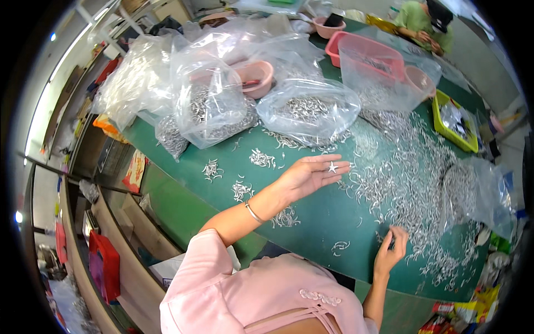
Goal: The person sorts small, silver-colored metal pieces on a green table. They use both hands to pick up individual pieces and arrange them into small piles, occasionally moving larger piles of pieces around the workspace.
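Note:
My left hand (pixel 315 177) is held palm up over the table, its fingers stretched out flat. A small silver star-shaped piece (pixel 332 166) lies across those fingers. Lower right, my right hand (pixel 392 248) is beside the edge of a wide spread of small curved silver metal pieces (pixel 409 186). Its fingers curl toward the thumb, and whatever may be between them cannot be made out. Small heaps of the same curved pieces (pixel 262 158) lie to the left of my left hand, and a few loose ones (pixel 340 246) are left of my right hand.
Clear plastic bags of metal pieces (pixel 307 109) stand along the far side of the green table (pixel 311 234). Behind are a pink basket (pixel 334 49) and a pink bowl (pixel 261 72). A yellow-green basket (pixel 456 139) stands far right. Another person (pixel 425 28) sits beyond.

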A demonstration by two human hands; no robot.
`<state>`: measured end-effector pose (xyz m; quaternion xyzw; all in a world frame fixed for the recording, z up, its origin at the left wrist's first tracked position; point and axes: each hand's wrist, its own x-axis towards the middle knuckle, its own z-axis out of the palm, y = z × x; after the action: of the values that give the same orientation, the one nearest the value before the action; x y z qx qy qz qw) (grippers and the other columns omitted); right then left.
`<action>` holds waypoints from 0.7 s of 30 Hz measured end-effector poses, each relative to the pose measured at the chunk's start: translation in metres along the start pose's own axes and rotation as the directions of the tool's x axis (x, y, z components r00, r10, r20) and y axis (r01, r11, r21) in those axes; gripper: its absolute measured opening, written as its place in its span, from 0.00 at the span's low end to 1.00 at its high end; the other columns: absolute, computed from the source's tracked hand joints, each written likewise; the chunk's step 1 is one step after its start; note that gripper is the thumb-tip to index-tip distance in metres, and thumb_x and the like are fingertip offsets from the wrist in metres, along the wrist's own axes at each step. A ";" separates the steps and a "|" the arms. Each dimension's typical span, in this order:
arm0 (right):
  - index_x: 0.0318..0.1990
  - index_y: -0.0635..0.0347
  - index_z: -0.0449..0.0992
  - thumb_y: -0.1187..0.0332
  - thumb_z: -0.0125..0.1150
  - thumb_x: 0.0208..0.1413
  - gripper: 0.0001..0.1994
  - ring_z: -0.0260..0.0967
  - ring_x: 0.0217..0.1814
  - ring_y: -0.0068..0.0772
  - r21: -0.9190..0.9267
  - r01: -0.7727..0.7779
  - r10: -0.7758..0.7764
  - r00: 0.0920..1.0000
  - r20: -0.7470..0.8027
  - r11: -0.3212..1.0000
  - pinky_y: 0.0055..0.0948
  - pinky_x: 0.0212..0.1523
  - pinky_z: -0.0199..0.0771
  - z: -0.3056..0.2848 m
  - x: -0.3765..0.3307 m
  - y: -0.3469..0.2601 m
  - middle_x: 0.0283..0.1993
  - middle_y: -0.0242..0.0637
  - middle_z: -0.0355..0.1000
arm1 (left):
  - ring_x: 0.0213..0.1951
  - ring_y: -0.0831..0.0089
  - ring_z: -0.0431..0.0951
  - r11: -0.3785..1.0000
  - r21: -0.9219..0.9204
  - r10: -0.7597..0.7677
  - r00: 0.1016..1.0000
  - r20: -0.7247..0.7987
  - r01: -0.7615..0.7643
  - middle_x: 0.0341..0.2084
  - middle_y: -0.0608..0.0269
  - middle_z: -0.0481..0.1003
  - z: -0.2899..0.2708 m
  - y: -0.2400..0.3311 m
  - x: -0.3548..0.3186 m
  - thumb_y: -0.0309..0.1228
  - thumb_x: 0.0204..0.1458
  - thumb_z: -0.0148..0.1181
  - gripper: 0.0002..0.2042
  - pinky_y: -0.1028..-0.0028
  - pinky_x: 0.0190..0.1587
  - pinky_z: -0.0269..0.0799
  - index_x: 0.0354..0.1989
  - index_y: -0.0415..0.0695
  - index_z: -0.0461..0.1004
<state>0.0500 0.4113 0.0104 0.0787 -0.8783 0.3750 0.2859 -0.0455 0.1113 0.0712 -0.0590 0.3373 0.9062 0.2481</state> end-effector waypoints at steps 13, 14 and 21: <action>0.37 0.72 0.75 0.84 0.52 0.55 0.06 0.69 0.40 0.44 0.026 -0.116 0.118 0.989 -0.094 0.993 0.37 0.45 0.68 0.010 -0.021 0.015 0.37 0.46 0.72 | 0.55 0.53 0.74 0.882 0.151 0.469 0.865 -0.179 -0.447 0.54 0.35 0.69 -0.009 0.088 -0.009 0.20 0.60 0.48 0.21 0.65 0.57 0.75 0.60 0.23 0.55; 0.37 0.72 0.75 0.84 0.52 0.54 0.06 0.69 0.39 0.43 0.033 -0.124 0.127 0.987 -0.098 0.992 0.36 0.44 0.69 0.011 -0.021 0.013 0.37 0.46 0.72 | 0.54 0.53 0.74 0.858 0.153 0.513 0.829 -0.221 -0.490 0.52 0.37 0.69 -0.006 0.104 -0.002 0.19 0.60 0.47 0.20 0.64 0.58 0.74 0.59 0.22 0.56; 0.37 0.70 0.75 0.84 0.53 0.53 0.07 0.69 0.38 0.45 0.047 -0.127 0.131 0.987 -0.094 0.991 0.38 0.41 0.69 0.014 -0.018 0.017 0.35 0.47 0.72 | 0.67 0.47 0.55 0.781 0.154 0.587 0.628 -0.511 -0.605 0.65 0.34 0.51 -0.040 0.194 0.098 0.22 0.58 0.48 0.25 0.53 0.67 0.57 0.64 0.30 0.53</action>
<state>0.0527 0.4122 -0.0176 0.0094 -0.8589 0.4138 0.3015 -0.2281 0.0002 0.1268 -0.1974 0.3777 0.8885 -0.1700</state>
